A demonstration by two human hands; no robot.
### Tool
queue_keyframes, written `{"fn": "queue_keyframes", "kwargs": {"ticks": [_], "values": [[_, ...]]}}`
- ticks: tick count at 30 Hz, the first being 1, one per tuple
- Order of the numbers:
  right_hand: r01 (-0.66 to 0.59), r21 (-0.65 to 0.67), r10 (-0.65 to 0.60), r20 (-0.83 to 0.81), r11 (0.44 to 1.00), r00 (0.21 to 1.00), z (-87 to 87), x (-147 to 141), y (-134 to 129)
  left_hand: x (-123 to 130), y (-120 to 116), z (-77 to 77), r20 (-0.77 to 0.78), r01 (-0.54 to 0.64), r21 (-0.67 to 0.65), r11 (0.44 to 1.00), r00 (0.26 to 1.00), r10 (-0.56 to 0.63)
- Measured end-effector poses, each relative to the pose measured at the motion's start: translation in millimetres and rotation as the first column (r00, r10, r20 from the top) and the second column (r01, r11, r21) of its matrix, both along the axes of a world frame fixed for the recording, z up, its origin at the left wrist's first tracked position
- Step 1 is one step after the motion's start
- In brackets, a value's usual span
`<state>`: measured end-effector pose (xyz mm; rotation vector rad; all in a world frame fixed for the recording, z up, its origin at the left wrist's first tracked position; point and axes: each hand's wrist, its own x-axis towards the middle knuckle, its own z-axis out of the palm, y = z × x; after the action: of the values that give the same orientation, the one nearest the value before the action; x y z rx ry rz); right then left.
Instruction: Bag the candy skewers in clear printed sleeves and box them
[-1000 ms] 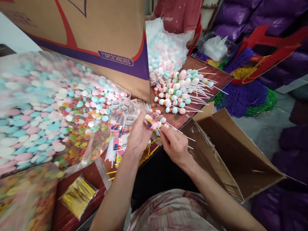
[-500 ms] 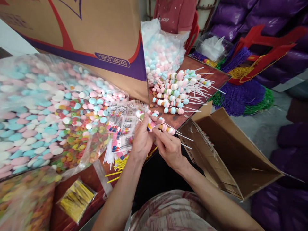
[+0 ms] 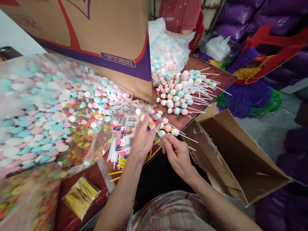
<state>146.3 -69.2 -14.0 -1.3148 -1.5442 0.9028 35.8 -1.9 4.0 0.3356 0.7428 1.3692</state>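
Note:
My left hand (image 3: 144,134) is closed around a small printed wrapper (image 3: 152,124) with candy at its top end. A white stick (image 3: 157,132) runs from that wrapper to my right hand (image 3: 175,150), whose thumb and fingers pinch its lower end. Just beyond my hands, candy skewers (image 3: 169,128) in pink, white, blue and orange lie with their sticks pointing right. Printed wrappers (image 3: 130,123) are spread left of my left hand, above white sticks (image 3: 112,154) and yellow twist ties (image 3: 121,164). Farther back is a pile of finished-looking skewers (image 3: 179,88).
A large carton (image 3: 96,41) stands behind the loose candies (image 3: 31,128). An open cardboard box (image 3: 240,154) is at the right, beside the table (image 3: 216,85). A packet of yellow ties (image 3: 81,197) lies front left. Across the table sits a person in a red shirt (image 3: 180,14).
My right hand has shifted slightly right and down, away from my left hand, and the white stick between them now shows. The whole view has shifted a little.

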Motion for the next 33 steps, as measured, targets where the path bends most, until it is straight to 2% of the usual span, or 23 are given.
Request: {"fn": "queue_keyframes", "kwargs": {"ticks": [2, 4, 6, 8, 11, 13, 17, 20, 22, 25, 30, 31, 33], "values": [[-0.096, -0.136, 0.076, -0.145, 0.986, 0.987, 1.1, 0, -1, 2, -6, -1.7, -0.051, 0.045, 0.003, 0.999, 0.998, -0.045], [-0.139, -0.176, 0.085, -0.283, 0.975, 0.955, 0.7, -2, 0, 5, -14, -4.5, -0.137, 0.078, 0.022, 0.997, 0.988, -0.075], [-0.103, -0.165, 0.042, -0.342, 0.981, 0.939, 0.4, -4, 1, 5, -22, -8.1, -0.265, 0.114, 0.060, 0.992, 0.960, -0.095], [-0.050, -0.144, -0.003, -0.343, 0.988, 0.939, 0.8, -6, 1, 3, -28, -12.4, -0.449, 0.146, 0.097, 0.985, 0.889, -0.088], [-0.025, -0.140, -0.023, -0.334, 0.990, 0.942, 1.8, -5, 1, -5, -32, -18.6, -0.735, 0.138, 0.128, 0.982, 0.678, 0.001], [-0.037, -0.153, -0.018, -0.346, 0.988, 0.938, 2.0, -5, 1, -8, -32, -21.6, -0.848, 0.127, 0.144, 0.981, 0.527, 0.056], [-0.076, -0.182, -0.008, -0.423, 0.980, 0.906, 2.1, -4, 1, -10, -32, -23.3, -0.947, 0.142, 0.212, 0.967, 0.274, 0.167], [-0.147, -0.206, 0.032, -0.477, 0.967, 0.878, 3.4, -2, -1, -10, -34, -22.4, -0.955, 0.141, 0.283, 0.949, 0.135, 0.265], [-0.223, -0.246, 0.065, -0.521, 0.943, 0.851, 4.6, 0, -3, -11, -34, -22.1, -0.948, 0.152, 0.317, 0.936, 0.089, 0.307], [-0.294, -0.315, 0.045, -0.610, 0.902, 0.791, 5.3, 2, -5, -17, -34, -22.7, -0.939, 0.219, 0.345, 0.913, 0.072, 0.338], [-0.267, -0.357, -0.078, -0.716, 0.895, 0.694, 7.3, -2, 0, -24, -35, -24.4, -0.911, 0.389, 0.372, 0.843, -0.019, 0.411], [-0.262, -0.354, -0.087, -0.725, 0.898, 0.683, 8.5, -3, 2, -25, -35, -24.5, -0.902, 0.399, 0.386, 0.832, -0.027, 0.432], [-0.253, -0.346, -0.093, -0.735, 0.904, 0.671, 10.9, -4, 7, -26, -35, -24.6, -0.898, 0.326, 0.419, 0.848, 0.008, 0.440]]}}
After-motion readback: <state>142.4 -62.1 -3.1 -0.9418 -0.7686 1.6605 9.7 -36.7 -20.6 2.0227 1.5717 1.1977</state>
